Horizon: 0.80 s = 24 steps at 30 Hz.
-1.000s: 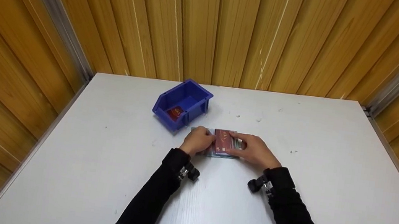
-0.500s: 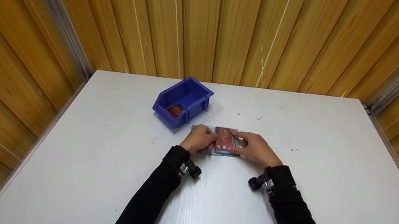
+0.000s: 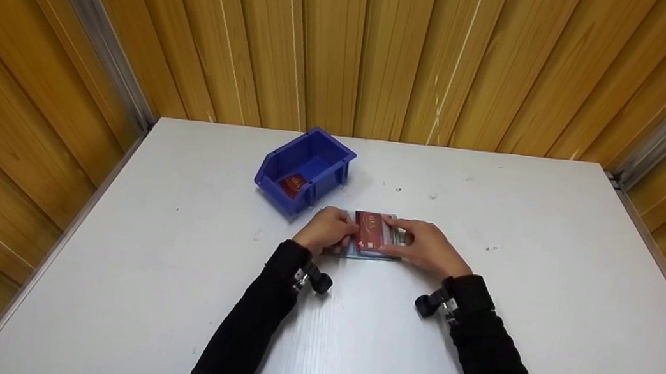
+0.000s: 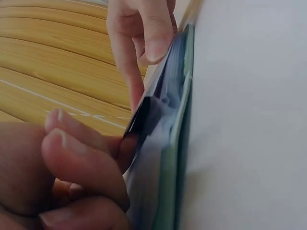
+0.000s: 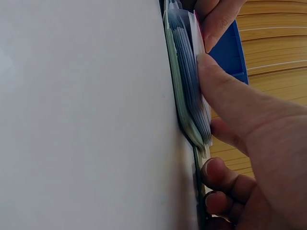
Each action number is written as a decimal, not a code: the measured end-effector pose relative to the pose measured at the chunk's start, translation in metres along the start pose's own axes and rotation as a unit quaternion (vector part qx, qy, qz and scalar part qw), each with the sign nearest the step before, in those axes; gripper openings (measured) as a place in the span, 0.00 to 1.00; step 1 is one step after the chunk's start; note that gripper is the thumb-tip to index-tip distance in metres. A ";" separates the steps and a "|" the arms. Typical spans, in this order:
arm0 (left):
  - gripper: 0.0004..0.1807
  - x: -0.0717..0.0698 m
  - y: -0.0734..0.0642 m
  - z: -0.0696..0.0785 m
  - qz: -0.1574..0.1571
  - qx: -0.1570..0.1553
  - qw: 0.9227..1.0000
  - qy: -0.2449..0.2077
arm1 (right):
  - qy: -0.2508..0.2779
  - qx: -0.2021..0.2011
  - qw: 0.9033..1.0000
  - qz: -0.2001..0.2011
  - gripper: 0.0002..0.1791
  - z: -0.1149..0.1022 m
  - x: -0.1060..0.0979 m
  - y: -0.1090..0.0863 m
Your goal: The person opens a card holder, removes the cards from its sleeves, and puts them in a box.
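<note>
A card holder (image 3: pixel 352 253) with a green cover and a stack of clear sleeves (image 5: pixel 184 62) lies spread on the white table. On top is a red card (image 3: pixel 370 230), its right part dulled under clear plastic and its left edge bare. My left hand (image 3: pixel 324 231) pinches the card's left edge between thumb and finger; in the left wrist view the card edge (image 4: pixel 139 117) looks dark and stands up from the sleeves. From the right side, my right hand (image 3: pixel 424 248) holds the sleeve stack, thumb at the near edge and a finger at the far edge.
A blue plastic bin (image 3: pixel 327 183) stands behind and left of the hands, with another red card (image 3: pixel 292 185) lying inside. The white table (image 3: pixel 519 340) meets wood-patterned walls (image 3: pixel 389 53) at its back and sides.
My left hand has shifted slightly left, and the red card has slid a little left with it. The right hand keeps its hold on the sleeves. The bin has not moved.
</note>
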<state>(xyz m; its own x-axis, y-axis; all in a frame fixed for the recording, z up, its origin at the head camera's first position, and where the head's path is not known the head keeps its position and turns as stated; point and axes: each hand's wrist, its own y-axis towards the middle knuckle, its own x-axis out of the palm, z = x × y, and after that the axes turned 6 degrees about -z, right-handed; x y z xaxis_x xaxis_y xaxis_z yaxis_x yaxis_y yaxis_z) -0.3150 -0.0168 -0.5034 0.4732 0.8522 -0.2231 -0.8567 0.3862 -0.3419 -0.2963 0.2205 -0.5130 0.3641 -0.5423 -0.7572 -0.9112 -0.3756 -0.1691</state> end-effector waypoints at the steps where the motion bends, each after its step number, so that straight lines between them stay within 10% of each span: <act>1: 0.13 -0.001 -0.001 0.000 -0.002 -0.001 1.000 0.003 | 0.000 0.000 1.000 0.000 0.41 0.000 0.000 0.000; 24: 0.12 -0.056 -0.029 0.012 0.009 -0.010 0.989 0.146 | -0.013 0.001 1.000 -0.001 0.40 -0.001 0.001 -0.001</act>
<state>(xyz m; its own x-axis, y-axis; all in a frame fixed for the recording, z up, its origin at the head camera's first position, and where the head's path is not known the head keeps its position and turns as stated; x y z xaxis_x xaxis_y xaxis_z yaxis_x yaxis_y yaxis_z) -0.3188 -0.0715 -0.4696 0.4995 0.7190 -0.4833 -0.8627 0.3618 -0.3533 -0.2951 0.2195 -0.5127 0.3600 -0.5223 -0.7731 -0.9112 -0.3748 -0.1710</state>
